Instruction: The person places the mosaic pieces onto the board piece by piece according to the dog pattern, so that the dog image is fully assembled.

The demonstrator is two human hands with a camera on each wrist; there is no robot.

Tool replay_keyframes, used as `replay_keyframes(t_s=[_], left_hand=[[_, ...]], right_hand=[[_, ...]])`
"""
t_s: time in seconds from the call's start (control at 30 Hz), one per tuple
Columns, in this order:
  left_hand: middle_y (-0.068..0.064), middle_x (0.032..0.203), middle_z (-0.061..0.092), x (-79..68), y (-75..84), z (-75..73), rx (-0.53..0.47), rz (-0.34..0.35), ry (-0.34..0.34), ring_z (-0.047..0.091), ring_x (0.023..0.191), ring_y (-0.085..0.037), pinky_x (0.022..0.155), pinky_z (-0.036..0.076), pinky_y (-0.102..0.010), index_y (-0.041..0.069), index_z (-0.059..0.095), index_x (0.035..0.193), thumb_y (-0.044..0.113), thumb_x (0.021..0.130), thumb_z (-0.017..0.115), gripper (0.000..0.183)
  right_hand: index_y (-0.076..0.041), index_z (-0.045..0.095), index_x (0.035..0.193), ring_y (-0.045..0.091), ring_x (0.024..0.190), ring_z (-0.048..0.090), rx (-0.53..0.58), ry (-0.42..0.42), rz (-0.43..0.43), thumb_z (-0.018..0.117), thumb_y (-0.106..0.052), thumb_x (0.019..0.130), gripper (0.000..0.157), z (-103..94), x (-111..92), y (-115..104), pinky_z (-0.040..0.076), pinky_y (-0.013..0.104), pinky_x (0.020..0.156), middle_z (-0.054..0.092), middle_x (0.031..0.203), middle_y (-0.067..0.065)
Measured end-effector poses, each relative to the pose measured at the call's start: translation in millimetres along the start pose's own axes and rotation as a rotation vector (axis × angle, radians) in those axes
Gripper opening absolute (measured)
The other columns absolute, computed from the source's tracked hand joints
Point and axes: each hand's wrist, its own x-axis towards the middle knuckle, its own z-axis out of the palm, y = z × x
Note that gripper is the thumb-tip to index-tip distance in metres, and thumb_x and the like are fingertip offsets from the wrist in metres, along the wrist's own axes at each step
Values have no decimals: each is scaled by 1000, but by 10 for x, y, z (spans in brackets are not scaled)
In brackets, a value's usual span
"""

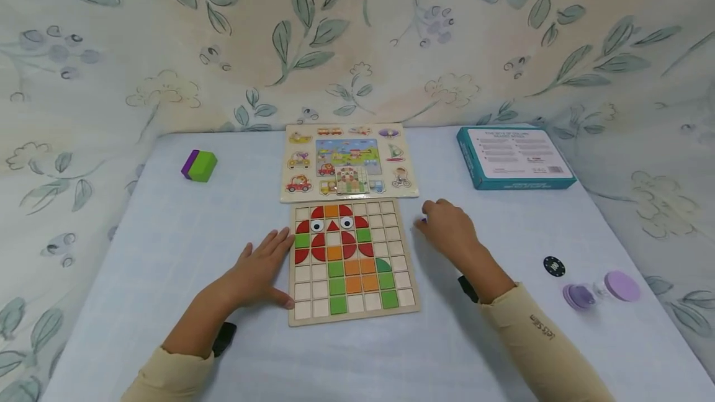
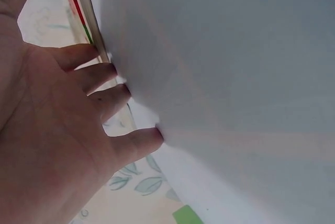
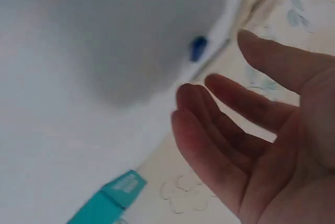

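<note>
A wooden grid board (image 1: pixel 302 310) lies flat, with red, orange and green pieces and two eye pieces set in a figure pattern. My left hand (image 1: pixel 254 278) rests at its left edge with fingers spread, thumb and fingertips against the frame; the left wrist view shows this hand (image 2: pixel 57 124) holding nothing. To the right of the board, my right hand (image 1: pixel 451 231) hovers over the cloth. In the right wrist view the hand (image 3: pixel 261 130) has loosely bent fingers, apart from a small blue piece (image 3: pixel 198 48) on the table.
A picture puzzle board (image 1: pixel 288 186) lies behind the grid, with a small pattern card (image 1: pixel 352 180) on it. A teal box (image 1: pixel 519 157) sits back right. Green and purple blocks (image 1: pixel 202 166) lie left; a black chip (image 1: pixel 554 266) and purple-lidded items (image 1: pixel 622 286) stand right.
</note>
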Motion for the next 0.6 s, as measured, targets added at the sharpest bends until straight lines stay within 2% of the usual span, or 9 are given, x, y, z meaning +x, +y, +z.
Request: replay_keyframes(t_s=[0.07,0.13,0.23,0.37,0.43,0.5,0.6], left_hand=[[-10,151,12,-5,-17,-6,9,0,10,4,138,-32,102,8,-65,11,18,145,50,49,82,122],[-11,151,13,-11,-31,-12,16,2,16,5,138,-33,101,9,-66,10,18,145,50,49,82,122],[-12,151,14,-16,-35,-21,20,6,19,5,138,-34,101,9,-66,9,18,145,50,49,82,122],[-11,151,14,-14,-26,-11,3,0,16,5,138,-34,101,9,-66,11,18,145,50,48,82,123],[-11,151,13,-11,-20,3,-9,2,11,5,138,-34,101,8,-66,11,18,145,50,48,82,123],[-11,151,13,-6,-14,13,-9,5,4,4,138,-33,101,8,-66,12,17,145,51,48,82,123],[-11,151,13,12,-6,16,5,17,8,5,138,-33,101,8,-66,11,17,145,52,49,81,122]], right_hand=[[-2,66,99,19,69,57,-38,-24,5,66,-20,83,23,15,11,128,50,33,58,63,86,11],[-3,67,99,20,77,61,1,-52,-24,63,-15,84,19,45,15,190,52,35,64,65,90,11],[-4,68,101,21,85,62,51,-42,-53,63,-14,84,19,85,18,194,52,36,71,65,94,10],[-3,65,101,20,78,60,24,-29,-70,66,-18,82,24,100,31,126,51,34,65,63,90,10],[-4,66,100,18,76,60,11,-24,-87,67,-17,82,22,97,14,98,51,32,63,63,88,8],[-7,67,98,15,77,59,64,-58,-131,67,-12,81,18,81,-32,63,51,30,65,64,87,3],[-14,68,97,10,84,57,182,-163,-244,69,-11,79,18,54,-148,7,51,29,75,63,91,-6]])
